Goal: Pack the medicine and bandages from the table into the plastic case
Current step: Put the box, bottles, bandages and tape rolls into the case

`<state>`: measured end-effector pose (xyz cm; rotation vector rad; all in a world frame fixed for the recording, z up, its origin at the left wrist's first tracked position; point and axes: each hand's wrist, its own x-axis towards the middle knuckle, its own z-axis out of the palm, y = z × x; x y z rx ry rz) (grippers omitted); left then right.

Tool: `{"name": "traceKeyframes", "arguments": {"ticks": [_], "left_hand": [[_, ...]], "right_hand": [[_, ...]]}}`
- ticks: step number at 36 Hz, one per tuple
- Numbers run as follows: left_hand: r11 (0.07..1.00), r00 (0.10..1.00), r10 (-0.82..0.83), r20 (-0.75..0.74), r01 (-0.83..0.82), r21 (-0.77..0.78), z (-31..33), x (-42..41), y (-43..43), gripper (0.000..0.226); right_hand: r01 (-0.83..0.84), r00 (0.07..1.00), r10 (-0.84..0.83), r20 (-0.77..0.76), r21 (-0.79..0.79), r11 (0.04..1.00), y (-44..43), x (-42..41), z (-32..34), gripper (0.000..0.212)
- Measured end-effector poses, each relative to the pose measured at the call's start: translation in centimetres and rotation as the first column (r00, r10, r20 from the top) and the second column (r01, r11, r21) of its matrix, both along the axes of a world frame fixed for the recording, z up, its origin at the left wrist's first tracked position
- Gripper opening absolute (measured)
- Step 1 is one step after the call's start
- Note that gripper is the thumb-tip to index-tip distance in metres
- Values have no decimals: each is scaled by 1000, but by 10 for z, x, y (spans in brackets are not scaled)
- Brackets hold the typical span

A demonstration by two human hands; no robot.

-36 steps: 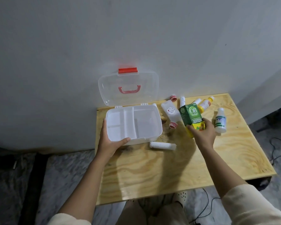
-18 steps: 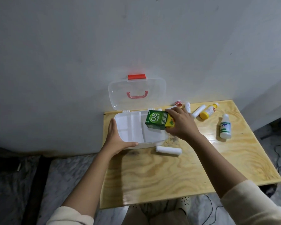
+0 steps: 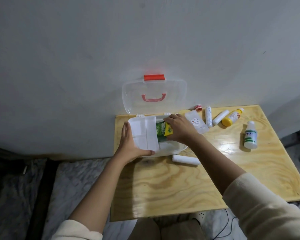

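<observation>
Resting at frame centre on the far left part of the table [image 3: 180,184], the case [image 3: 173,150] is seen with its clear lid [image 3: 154,94] stood open against the wall, a red latch [image 3: 154,77] at the lid's top edge. A white divided tray [image 3: 144,134] is seated in the left part of the case. The left hand [image 3: 131,142] is laid against the case's left and near edge, fingers spread flat along the side and the thumb hooked over the near rim. A green box [image 3: 163,134] is held by the right hand [image 3: 177,129], fingers curled over its right end; the box is tilted down into the case's right compartment, just beside the tray.

To the right of the case, a flat clear pack [image 3: 197,124] is lying on the table, with a small red-rimmed roll [image 3: 198,107] behind it. Two white bandage rolls [image 3: 208,116] and [image 3: 220,117] are found further right, then a yellow bottle [image 3: 231,116] on its side. A white bottle [image 3: 250,137] with a green label is lying well apart toward the right edge. Another bandage roll [image 3: 185,159] is lying just in front of the case.
</observation>
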<state>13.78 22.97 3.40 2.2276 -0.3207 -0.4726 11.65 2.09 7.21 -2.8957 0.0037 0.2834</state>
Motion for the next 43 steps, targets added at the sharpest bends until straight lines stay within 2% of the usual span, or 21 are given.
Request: {"name": "traceKeyframes", "arguments": {"ticks": [5,9,17,21,24,27,33,43], "left_hand": [[1000,1000,12,16,-11,-18,-1,-1,1,137],[999,1000,29,4,-29,-31,-2,-1,1,138],[998,999,38,-1,-38,-57,-3,-1,1,137],[997,999,41,11,-40,-62,-4,-1,1,135],[998,999,44,7,-43,-50,-3,-1,1,137],[998,999,47,-6,-47,-44,-2,-2,0,139],[999,999,45,-13,-45,-24,-1,-2,1,142],[999,999,40,7,-40,-30,-1,-4,0,136]], "right_hand": [[43,993,-27,-118,132,990,9,-2,-12,80],[85,985,-66,-158,120,989,9,-5,-22,77],[272,960,-258,-109,152,950,14,-4,-33,59],[340,940,-341,-30,195,920,14,-5,-40,28],[352,935,-353,-31,189,917,17,-4,-41,24],[359,933,-356,-50,190,914,20,-2,-44,29],[421,904,-415,-98,369,829,21,2,-48,59],[368,929,-354,-110,397,841,18,2,-47,62]]}}
